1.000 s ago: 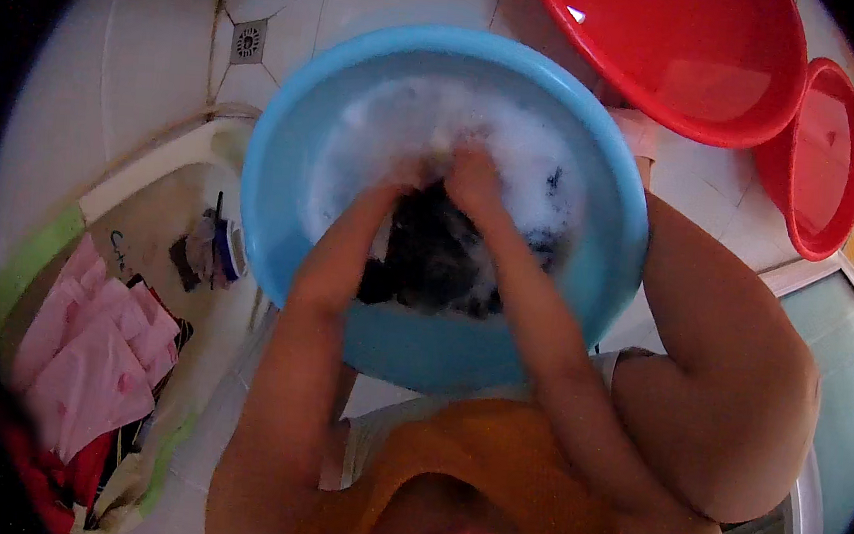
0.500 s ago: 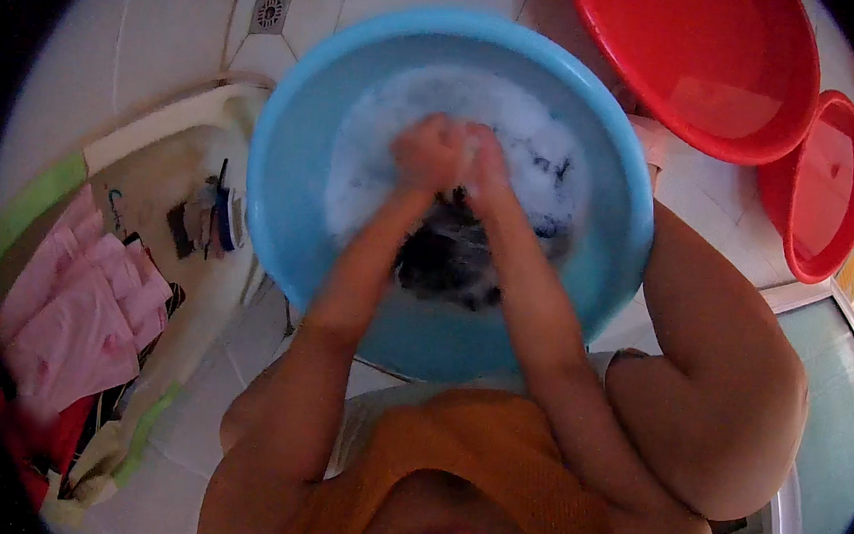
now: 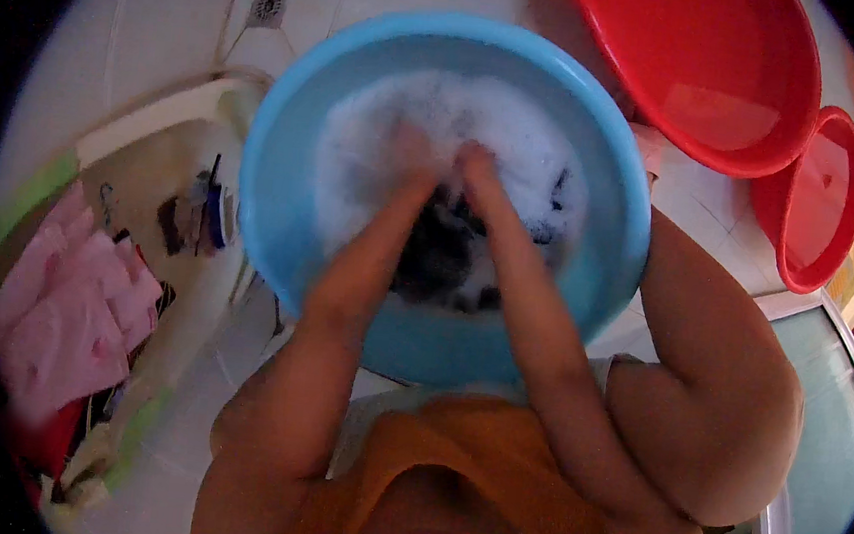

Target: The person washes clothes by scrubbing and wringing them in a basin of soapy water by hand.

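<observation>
Both my hands are down in the white suds of a large light-blue basin. My left hand is smeared by motion and partly sunk in foam, so its fingers do not show clearly. Close beside it, my right hand is curled at the surface; foam hides whatever it grips. A dark wet cloth lies soaking just below my hands, between my forearms, with smaller dark patches poking through the suds at the right.
At upper right stand a big red basin and a smaller red basin, both holding water. On the left, a pale tub holds pink cloth and a blue-edged brush-like item. A floor drain lies behind.
My hands were pressed together above the foam; now they are slightly apart and lower in it. The left has shifted a little left, and the suds have spread over the basin's middle.
</observation>
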A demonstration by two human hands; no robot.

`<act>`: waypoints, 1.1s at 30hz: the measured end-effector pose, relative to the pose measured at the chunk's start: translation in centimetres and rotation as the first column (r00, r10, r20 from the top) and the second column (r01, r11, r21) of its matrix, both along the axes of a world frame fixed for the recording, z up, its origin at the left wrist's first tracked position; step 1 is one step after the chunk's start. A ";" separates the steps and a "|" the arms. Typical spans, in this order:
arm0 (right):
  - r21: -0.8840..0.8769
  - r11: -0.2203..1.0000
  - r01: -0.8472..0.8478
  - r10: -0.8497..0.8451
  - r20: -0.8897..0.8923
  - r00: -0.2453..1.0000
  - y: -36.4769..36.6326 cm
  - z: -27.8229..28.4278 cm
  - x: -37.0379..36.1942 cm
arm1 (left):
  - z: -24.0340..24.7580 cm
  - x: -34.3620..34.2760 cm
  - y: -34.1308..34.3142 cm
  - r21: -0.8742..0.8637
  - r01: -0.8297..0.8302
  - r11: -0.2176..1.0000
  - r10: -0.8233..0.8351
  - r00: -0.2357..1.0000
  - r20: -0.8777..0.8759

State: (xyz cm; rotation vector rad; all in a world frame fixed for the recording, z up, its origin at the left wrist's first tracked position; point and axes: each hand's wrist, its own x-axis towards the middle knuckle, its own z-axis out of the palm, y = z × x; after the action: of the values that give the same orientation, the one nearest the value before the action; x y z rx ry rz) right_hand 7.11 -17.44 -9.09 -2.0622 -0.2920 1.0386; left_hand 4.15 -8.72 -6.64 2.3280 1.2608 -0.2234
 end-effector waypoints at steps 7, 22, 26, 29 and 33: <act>0.238 0.633 0.736 -0.141 -0.900 0.413 -3.0 -1.6 -0.2 | 10.5 -2.5 -11.1 -0.140 0.264 0.954 -0.181 0.883 0.432; -0.257 0.868 -0.425 0.497 0.431 0.753 -12.3 6.4 2.2 | 12.3 -12.8 -4.7 -0.441 0.377 0.815 -0.181 0.888 0.424; -0.209 0.779 -0.591 0.596 0.538 0.596 -12.0 10.9 -0.5 | 15.5 -11.6 -6.2 -0.159 0.524 0.837 -0.405 0.789 0.462; 0.091 0.675 -0.732 0.641 0.420 0.643 -10.4 15.2 -1.3 | 18.6 -10.5 -7.4 -0.078 0.536 0.841 -0.461 0.784 0.415; -0.013 0.563 -0.826 0.806 0.228 0.546 -8.9 18.7 -2.4 | 19.9 -11.1 -6.1 -0.272 0.480 0.834 -0.214 0.737 0.641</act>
State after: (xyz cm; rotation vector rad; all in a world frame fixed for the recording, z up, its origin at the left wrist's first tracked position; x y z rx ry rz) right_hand 4.72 -26.39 9.62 -1.9296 -1.5238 1.2781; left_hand -6.96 -14.85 13.23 1.9912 0.3905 0.1037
